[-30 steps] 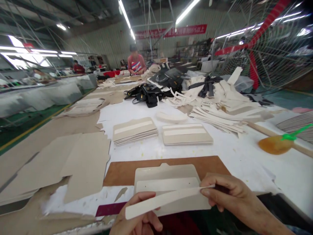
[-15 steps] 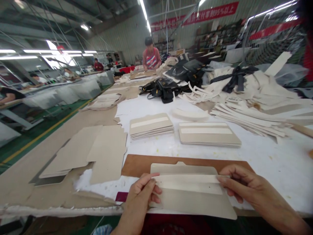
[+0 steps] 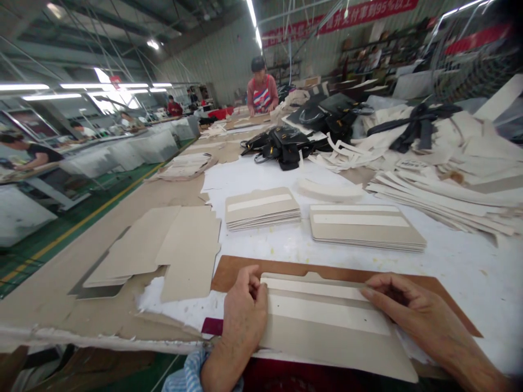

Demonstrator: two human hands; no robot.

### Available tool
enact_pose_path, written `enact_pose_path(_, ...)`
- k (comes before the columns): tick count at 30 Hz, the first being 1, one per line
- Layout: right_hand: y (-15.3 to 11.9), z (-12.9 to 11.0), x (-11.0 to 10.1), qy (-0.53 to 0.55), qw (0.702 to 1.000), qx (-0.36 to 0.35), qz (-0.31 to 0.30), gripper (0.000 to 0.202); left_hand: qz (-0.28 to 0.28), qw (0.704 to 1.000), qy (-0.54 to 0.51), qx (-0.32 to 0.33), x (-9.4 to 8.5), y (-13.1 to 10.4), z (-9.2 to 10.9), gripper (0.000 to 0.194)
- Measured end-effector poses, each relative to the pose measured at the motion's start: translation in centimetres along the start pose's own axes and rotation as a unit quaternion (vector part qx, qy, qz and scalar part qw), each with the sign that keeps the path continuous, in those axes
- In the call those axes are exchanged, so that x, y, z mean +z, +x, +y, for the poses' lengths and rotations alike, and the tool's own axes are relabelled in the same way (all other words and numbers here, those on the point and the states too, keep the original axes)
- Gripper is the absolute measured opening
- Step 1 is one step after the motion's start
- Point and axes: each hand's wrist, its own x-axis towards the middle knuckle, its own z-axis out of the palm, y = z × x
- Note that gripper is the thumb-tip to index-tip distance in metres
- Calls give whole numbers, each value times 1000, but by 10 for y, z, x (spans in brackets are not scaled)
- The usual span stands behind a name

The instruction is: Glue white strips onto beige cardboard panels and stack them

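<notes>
A beige panel (image 3: 327,343) lies at the table's front edge, partly on a brown board (image 3: 453,305). Across its middle runs a wide cream strip (image 3: 322,313) with small dark dots. Above that, along the panel's tabbed far edge, is a narrow white strip (image 3: 310,287). My left hand (image 3: 247,307) is closed at the strip's left end, fingers curled and partly hidden. The thumb and fingers of my right hand (image 3: 402,305) pinch its right end.
Two stacks of strip-faced panels, a left stack (image 3: 261,209) and a right stack (image 3: 363,226), stand beyond the board. Plain beige panels (image 3: 188,256) lie at left. Black bags (image 3: 286,144) and loose strips (image 3: 445,201) are heaped farther back. A co-worker (image 3: 261,90) stands at the far end.
Both hands have shifted the narrow strip away from me, from over the wide strip to near the panel's far edge. My left fingers have curled in. The camera view has turned slightly left.
</notes>
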Motion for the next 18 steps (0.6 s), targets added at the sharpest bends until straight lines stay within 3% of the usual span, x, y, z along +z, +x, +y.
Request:
enact_pose_path(5, 1, -3, 0, 1, 1000, 19, 18, 53, 2, 999, 35, 16, 3, 0, 1, 37)
enact_pose_path(10, 4, -3, -2, -20, 999, 30, 24, 51, 2, 997, 61, 40, 4, 2, 0, 26)
enact_pose_path(14, 6, 4, -4, -36, 999, 15, 5, 50, 12, 995, 75, 71, 2, 1, -2, 23)
enact_pose_path(18, 7, 6, -2, -34, 999, 5, 38, 50, 14, 988, 85, 130, 1, -2, -5, 13)
